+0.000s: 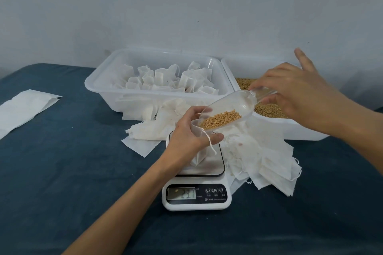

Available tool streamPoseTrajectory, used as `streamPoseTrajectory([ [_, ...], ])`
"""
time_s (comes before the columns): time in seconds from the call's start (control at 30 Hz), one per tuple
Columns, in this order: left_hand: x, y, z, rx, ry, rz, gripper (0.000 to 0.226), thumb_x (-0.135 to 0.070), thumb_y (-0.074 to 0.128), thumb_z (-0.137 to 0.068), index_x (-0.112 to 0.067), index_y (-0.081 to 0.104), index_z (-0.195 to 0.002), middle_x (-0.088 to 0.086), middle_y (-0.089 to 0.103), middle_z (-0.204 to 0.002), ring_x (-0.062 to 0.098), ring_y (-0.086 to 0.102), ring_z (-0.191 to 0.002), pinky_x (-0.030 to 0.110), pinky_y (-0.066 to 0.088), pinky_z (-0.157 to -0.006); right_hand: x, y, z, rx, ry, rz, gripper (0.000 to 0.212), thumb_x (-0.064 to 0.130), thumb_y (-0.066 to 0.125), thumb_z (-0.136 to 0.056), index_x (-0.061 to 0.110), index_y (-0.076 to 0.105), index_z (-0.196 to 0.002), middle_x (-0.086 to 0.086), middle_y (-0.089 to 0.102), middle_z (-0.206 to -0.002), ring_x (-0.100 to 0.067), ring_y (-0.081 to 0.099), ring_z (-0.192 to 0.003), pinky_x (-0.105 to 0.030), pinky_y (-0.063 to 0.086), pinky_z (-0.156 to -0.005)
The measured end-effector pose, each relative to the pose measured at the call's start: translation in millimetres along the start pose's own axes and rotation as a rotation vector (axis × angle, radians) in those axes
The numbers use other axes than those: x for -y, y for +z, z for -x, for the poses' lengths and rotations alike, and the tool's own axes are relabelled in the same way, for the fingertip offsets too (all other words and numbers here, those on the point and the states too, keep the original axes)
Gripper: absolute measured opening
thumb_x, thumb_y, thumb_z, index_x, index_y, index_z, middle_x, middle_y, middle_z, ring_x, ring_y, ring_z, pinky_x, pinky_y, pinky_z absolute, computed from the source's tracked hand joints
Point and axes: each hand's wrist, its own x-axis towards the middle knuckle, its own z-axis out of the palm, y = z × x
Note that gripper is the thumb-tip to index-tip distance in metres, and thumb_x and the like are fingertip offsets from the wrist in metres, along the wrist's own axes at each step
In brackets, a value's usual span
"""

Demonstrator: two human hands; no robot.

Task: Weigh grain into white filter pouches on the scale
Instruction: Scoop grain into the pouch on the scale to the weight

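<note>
The head view looks down on a bench (62,172) covered with a dark blue cloth, set against a plain pale grey wall (186,6). In the middle stands a white digital scale (196,194) with a steel plate; its display reads 23.7, and the small print under the buttons is too small to read. The left hand (190,130) holds a white filter pouch (198,157) upright on the plate, its fingers curled round the open mouth of the pouch, with the drawstring hanging over the thumb. The right hand (290,91) pinches the handle of a clear plastic scoop (226,109) between thumb and fingers, while one finger points up and away. The scoop is tilted down toward the pouch mouth, and golden grain (220,119) lies in its lower end. Behind, a white tub (99,87) holds filled pouches standing up, and just beside it on the right a second white tub (290,128) holds loose grain. Flat empty pouches (269,161) lie heaped around the scale, and two white sheets (22,107) lie at the far left.
</note>
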Motion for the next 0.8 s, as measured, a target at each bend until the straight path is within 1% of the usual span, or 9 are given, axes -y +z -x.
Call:
streamPoseTrajectory([
  [0.07, -0.1, 0.3, 0.0, 0.003, 0.001, 0.004, 0.061, -0.028, 0.090, -0.066, -0.044, 0.064, -0.119, -0.006, 0.065, -0.132, 0.023, 0.068, -0.123, 0.055, 0.048, -0.112, -0.1, 0.0, 0.0, 0.000, 0.003, -0.003, 0.029, 0.014, 0.067, -0.093, 0.023, 0.068, -0.120, 0.004, 0.067, -0.104, -0.026, 0.055, -0.118, -0.057, -0.003, -0.123],
  [0.2, 0.4, 0.3, -0.2, 0.004, 0.002, 0.018, 0.061, -0.027, 0.090, -0.067, -0.044, 0.064, -0.120, -0.002, 0.067, -0.132, 0.027, 0.067, -0.125, 0.055, 0.048, -0.112, 0.6, 0.1, 0.0, 0.004, 0.005, 0.004, 0.029, 0.015, 0.067, -0.093, 0.023, 0.068, -0.121, 0.004, 0.067, -0.106, -0.025, 0.055, -0.119, -0.056, -0.004, -0.123],
  [0.33, 0.5, 0.0, -0.2, 0.004, 0.004, 0.010, 0.061, -0.028, 0.090, -0.067, -0.045, 0.064, -0.120, -0.002, 0.067, -0.132, 0.023, 0.069, -0.121, 0.054, 0.050, -0.110, 0.7, 0.9, 0.3, 0.003, 0.001, 0.011, 0.030, 0.014, 0.067, -0.093, 0.022, 0.068, -0.121, 0.003, 0.067, -0.106, -0.026, 0.055, -0.119, -0.056, -0.004, -0.123],
  [0.5, 0.8, 0.1, -0.2, 0.013, -0.001, 0.016, 0.060, -0.029, 0.090, -0.068, -0.047, 0.064, -0.119, -0.002, 0.065, -0.135, 0.028, 0.065, -0.126, 0.055, 0.048, -0.112, -0.8, 1.4, -0.1, -0.018, -0.008, 0.022, 0.030, 0.012, 0.070, -0.091, 0.021, 0.069, -0.120, 0.002, 0.068, -0.104, -0.028, 0.057, -0.117, -0.058, -0.001, -0.123],
  [0.7, 1.0, 0.7, 0.1, 0.025, -0.001, 0.017, 0.062, -0.030, 0.090, -0.068, -0.047, 0.063, -0.120, -0.003, 0.062, -0.138, 0.029, 0.062, -0.129, 0.054, 0.047, -0.113, -0.8, 1.5, -0.5, -0.014, -0.021, 0.037, 0.031, 0.014, 0.070, -0.091, 0.021, 0.069, -0.121, 0.002, 0.068, -0.105, -0.028, 0.057, -0.117, -0.059, -0.001, -0.123],
  [0.8, 1.0, 0.4, 0.3, 0.025, 0.003, 0.017, 0.063, -0.030, 0.090, -0.067, -0.046, 0.063, -0.122, -0.003, 0.061, -0.136, 0.026, 0.062, -0.129, 0.053, 0.047, -0.113, -0.3, 0.8, -0.1, -0.006, -0.013, 0.025, 0.031, 0.013, 0.069, -0.092, 0.022, 0.068, -0.122, 0.003, 0.067, -0.105, -0.027, 0.056, -0.117, -0.058, -0.001, -0.123],
])
